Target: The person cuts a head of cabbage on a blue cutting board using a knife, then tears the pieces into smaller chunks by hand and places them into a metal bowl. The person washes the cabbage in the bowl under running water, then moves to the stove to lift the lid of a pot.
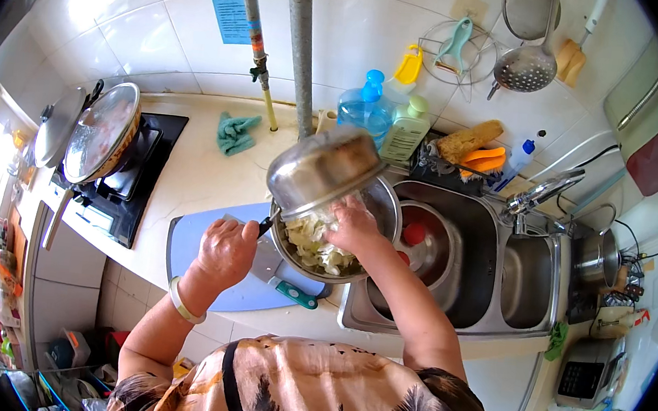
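My left hand (228, 253) is closed on the black handle of a steel saucepan (323, 172), which is tipped on its side over a large steel bowl (389, 205). Pale chopped vegetable pieces (316, 246) lie in the bowl. At the saucepan's mouth is my right hand (354, 223), its fingertips partly hidden among the pieces; whether it grips any cannot be told. A cleaver (267, 265) and a green-handled tool (295, 293) rest on the blue cutting board (203, 276) beside the bowl.
On the right is a steel double sink (497, 275) holding a basin (450, 247) with red items. A lidded pan (101, 133) sits on the gas stove (150, 176) at left. Soap bottles (411, 127) and a teal cloth (236, 134) are near the wall.
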A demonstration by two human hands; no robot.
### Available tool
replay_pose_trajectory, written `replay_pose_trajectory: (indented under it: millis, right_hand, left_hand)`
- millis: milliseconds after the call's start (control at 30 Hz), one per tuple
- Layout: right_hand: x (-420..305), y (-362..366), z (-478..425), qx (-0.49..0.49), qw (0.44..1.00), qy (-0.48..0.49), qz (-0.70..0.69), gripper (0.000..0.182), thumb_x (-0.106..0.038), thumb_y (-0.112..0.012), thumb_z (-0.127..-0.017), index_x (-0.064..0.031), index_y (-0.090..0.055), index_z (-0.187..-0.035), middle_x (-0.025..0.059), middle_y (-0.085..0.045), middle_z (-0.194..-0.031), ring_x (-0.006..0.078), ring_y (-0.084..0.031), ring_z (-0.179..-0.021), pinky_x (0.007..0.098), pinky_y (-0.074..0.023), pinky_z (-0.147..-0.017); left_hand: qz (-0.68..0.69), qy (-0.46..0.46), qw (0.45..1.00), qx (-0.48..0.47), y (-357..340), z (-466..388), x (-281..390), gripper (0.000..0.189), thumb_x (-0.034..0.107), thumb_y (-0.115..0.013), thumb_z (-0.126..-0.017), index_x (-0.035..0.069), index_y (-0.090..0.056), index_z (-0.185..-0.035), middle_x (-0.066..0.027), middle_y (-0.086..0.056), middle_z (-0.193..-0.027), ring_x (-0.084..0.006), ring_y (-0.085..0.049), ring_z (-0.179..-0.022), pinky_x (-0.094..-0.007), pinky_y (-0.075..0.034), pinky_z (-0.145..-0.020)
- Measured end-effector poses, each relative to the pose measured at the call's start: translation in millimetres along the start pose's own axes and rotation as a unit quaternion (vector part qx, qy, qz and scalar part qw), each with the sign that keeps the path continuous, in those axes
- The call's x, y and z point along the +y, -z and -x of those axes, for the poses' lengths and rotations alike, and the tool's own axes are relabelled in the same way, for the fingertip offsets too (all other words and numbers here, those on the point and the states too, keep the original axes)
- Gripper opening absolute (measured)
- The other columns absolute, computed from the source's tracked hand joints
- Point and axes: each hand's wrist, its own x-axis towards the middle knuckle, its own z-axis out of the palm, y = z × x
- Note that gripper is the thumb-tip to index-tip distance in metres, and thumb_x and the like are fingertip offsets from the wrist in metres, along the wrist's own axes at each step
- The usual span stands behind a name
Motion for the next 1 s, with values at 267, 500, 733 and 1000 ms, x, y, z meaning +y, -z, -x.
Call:
replay_pose_trajectory:
  millis: [267,500,733,1000]
  right_hand:
    - [30,23,-23,0.063,0.989,0.08,-0.111,0.062,-0.043,-0.073,-0.071,-0.0021,-0.059,-0.116,0.02,-0.057,-0.119,0.0341,-0.057,-0.107,0.0405,-0.0457,-0.092]
    - [-25,10,-44,-0.041,0.999,-0.012,0.003,0.071,-0.048,-0.072,-0.071,-0.0145,-0.048,-0.129,0.0193,-0.037,-0.138,0.0377,-0.042,-0.123,0.0458,-0.0417,-0.096]
    - [15,28,-50,-0.047,0.997,0.029,-0.05,0.039,-0.029,-0.062,-0.083,-0.01,-0.058,-0.117,0.0194,-0.062,-0.106,0.0351,-0.058,-0.102,0.043,-0.0467,-0.087]
    - [31,34,-28,0.063,0.991,-0.073,-0.097,0.072,-0.037,-0.067,-0.08,-0.0061,-0.037,-0.138,0.0209,-0.047,-0.134,0.0315,-0.046,-0.125,0.0377,-0.0387,-0.103]
  left_hand:
    - [0.05,0.042,0.998,0.013,9,1,-8,0.013,0.003,-0.06,-0.074,0.005,-0.048,-0.078,-0.0088,-0.051,-0.058,-0.0271,-0.053,-0.055,-0.0394,-0.042,-0.055]
    - [0.439,0.42,0.794,-0.022,11,18,-37,0.012,0.008,-0.059,-0.086,0.002,-0.051,-0.08,0.0008,-0.047,-0.06,-0.0063,-0.046,-0.055,-0.0224,-0.038,-0.049]
    - [0.54,0.44,0.715,-0.066,-28,37,-99,0.012,0.012,-0.056,-0.085,0.003,-0.052,-0.079,-0.0016,-0.051,-0.059,-0.0102,-0.049,-0.055,-0.0254,-0.044,-0.057]
    - [0.585,0.435,0.672,-0.128,-66,23,-126,0.015,0.015,-0.058,-0.087,0.002,-0.054,-0.08,-0.0024,-0.053,-0.059,-0.0115,-0.05,-0.054,-0.0261,-0.045,-0.057]
